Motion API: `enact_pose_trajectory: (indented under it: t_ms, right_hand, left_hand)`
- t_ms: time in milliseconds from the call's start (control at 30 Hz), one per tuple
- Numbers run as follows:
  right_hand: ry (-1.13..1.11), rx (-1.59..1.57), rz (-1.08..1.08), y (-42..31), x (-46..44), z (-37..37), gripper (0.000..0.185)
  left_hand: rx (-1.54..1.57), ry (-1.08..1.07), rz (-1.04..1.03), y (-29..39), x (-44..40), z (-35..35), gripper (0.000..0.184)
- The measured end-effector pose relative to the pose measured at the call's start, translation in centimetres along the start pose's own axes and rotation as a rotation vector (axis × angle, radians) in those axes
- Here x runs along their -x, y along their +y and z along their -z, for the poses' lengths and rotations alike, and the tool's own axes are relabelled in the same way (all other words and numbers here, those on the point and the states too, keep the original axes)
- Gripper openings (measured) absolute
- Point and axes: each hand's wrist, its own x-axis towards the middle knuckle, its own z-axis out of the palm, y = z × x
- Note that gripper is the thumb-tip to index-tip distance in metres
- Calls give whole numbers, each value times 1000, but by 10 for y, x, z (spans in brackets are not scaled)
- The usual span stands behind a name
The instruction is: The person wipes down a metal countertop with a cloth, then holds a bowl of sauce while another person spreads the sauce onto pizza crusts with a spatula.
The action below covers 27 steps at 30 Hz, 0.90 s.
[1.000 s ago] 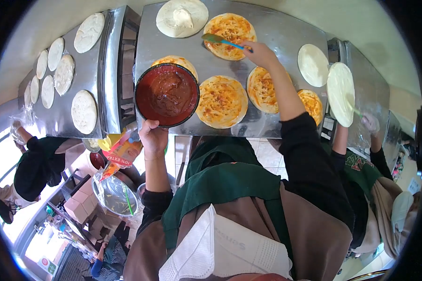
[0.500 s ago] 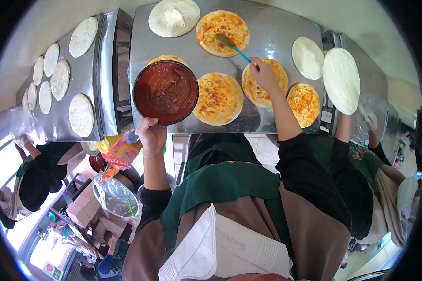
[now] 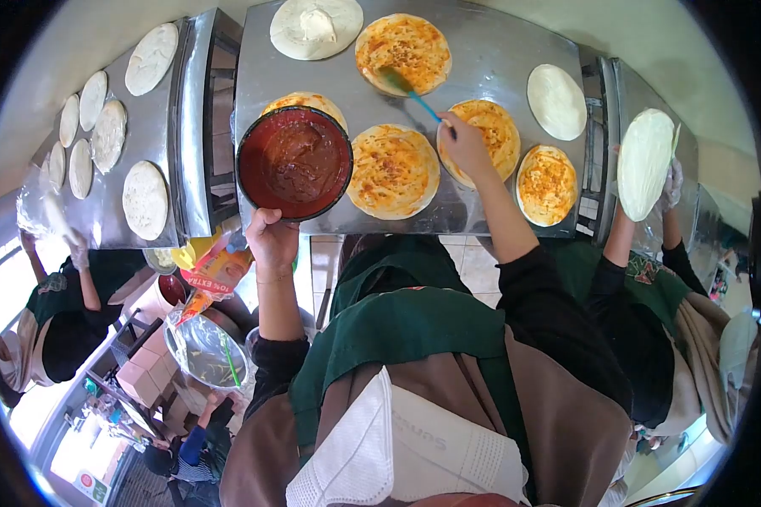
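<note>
My left hand (image 3: 272, 241) grips the near rim of a dark-rimmed bowl (image 3: 296, 165) of thick red-brown sauce, tilted toward me above the steel table. In my right hand (image 3: 465, 144) is the blue handle of a spatula (image 3: 413, 95); its green, sauce-smeared blade lies over the lower left of the far sauced flatbread (image 3: 403, 51). Under my right hand is another sauced flatbread (image 3: 490, 139). One more sauced flatbread (image 3: 393, 171) lies right of the bowl, and the bowl partly hides another (image 3: 309, 101).
A plain flatbread with a white dollop (image 3: 316, 25) lies at the back left of the steel table (image 3: 516, 51). A plain flatbread (image 3: 556, 101) is at right. A co-worker (image 3: 651, 279) at right holds a white-coated flatbread (image 3: 645, 165); another stands left by a second table (image 3: 188, 127).
The spatula blade has moved from the far flatbread's left edge to its lower part, with my right hand lower. The co-worker's flatbread at right has shifted right since half a second ago.
</note>
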Motion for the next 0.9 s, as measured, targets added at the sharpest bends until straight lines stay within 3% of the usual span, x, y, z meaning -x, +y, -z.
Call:
enact_pose_trajectory:
  t_ms: [67,133,233,367,433,667,733,900]
  right_hand:
    - [60,-1,-54,13,0,9,26]
    - [268,120,-66,37,-10,11,25]
    - [302,263,-85,42,-22,15,25]
    - [153,269,-111,30,-8,1,27]
    - [-44,134,-92,18,6,2,27]
    - [145,-1,-207,21,1,28,27]
    - [279,208,-80,39,-25,32,28]
    - [92,61,-294,35,-45,37,29]
  left_hand:
    - [-2,21,-5,3,2,2,61]
    - [-1,42,-8,5,3,3,61]
    - [-3,79,-21,8,4,4,61]
    - [15,67,-29,11,4,-1,60]
    - [15,60,-35,12,4,0,61]
    - [9,44,-12,14,2,8,59]
    - [4,33,-9,15,0,10,59]
    - [24,25,-27,16,2,9,58]
